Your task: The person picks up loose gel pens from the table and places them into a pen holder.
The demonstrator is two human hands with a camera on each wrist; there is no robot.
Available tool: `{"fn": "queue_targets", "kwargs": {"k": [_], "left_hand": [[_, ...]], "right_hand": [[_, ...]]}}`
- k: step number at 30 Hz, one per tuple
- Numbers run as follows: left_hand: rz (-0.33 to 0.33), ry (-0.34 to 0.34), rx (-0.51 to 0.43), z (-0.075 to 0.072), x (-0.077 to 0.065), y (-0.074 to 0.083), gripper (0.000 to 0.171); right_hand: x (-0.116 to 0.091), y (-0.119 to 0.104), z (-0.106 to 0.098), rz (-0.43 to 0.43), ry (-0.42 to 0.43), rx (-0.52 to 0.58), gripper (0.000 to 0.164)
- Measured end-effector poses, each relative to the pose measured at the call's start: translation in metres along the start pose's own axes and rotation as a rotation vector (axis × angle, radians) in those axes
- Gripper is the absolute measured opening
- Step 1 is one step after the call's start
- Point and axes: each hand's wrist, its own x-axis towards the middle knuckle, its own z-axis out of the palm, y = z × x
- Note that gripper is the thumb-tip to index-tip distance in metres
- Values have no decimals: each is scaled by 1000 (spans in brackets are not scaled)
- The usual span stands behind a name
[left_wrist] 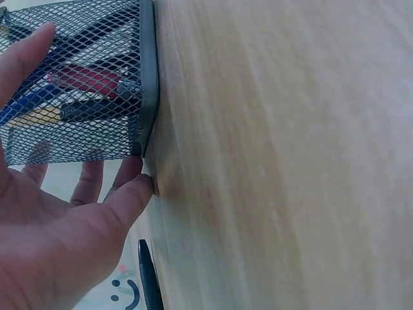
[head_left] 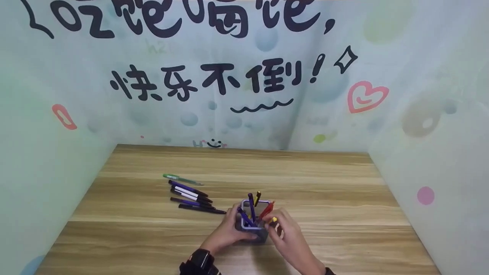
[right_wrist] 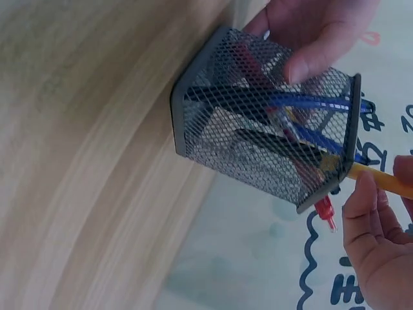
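A black mesh pen holder (head_left: pixel 260 236) stands on the wooden table, its thumb side and far side gripped by my left hand (head_left: pixel 224 235). In the left wrist view, the thumb lies along the mesh (left_wrist: pixel 71 139) and the other fingers reach behind it. My right hand (head_left: pixel 289 233) pinches a yellow pen (right_wrist: pixel 382 181) at the holder's rim; the pen's dark lower end is inside the mesh. Also in the holder are a red pen (head_left: pixel 269 209), blue-purple pens (head_left: pixel 251 204) and a yellow-and-black pen (head_left: pixel 257 197). Their lower parts show through the mesh.
Left of the holder several pens lie roughly side by side: a green pen (head_left: pixel 172 177) at the back, a white-and-black pen (head_left: pixel 188 193), and a black pen (head_left: pixel 198 208) nearest my left hand. A printed backdrop (head_left: pixel 244 126) rises behind the table (head_left: pixel 324 183).
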Motion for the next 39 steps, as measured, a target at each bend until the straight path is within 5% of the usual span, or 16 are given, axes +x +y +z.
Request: {"fn": "queue_targets", "kwargs": {"k": [9, 14, 17, 20, 23, 26, 39], "left_hand": [[32, 11, 34, 0, 1, -2, 93], [21, 8, 15, 1, 1, -2, 93], [11, 6, 5, 1, 0, -1, 94], [7, 7, 9, 1, -1, 0, 95], [15, 8, 9, 2, 0, 1, 95], [29, 11, 9, 3, 0, 1, 95], [7, 0, 40, 3, -1, 0, 103]], "right_hand": [[-11, 2, 1, 64, 30, 50, 15], [-12, 12, -3, 318, 102, 157, 25], [-11, 25, -5, 517, 15, 334, 45], [-13, 41, -1, 620, -168, 560, 71], [-16, 57, 7, 654, -307, 739, 87], [-16, 64, 16, 667, -331, 820, 95], [-19, 75, 32, 688, -281, 763, 94]]}}
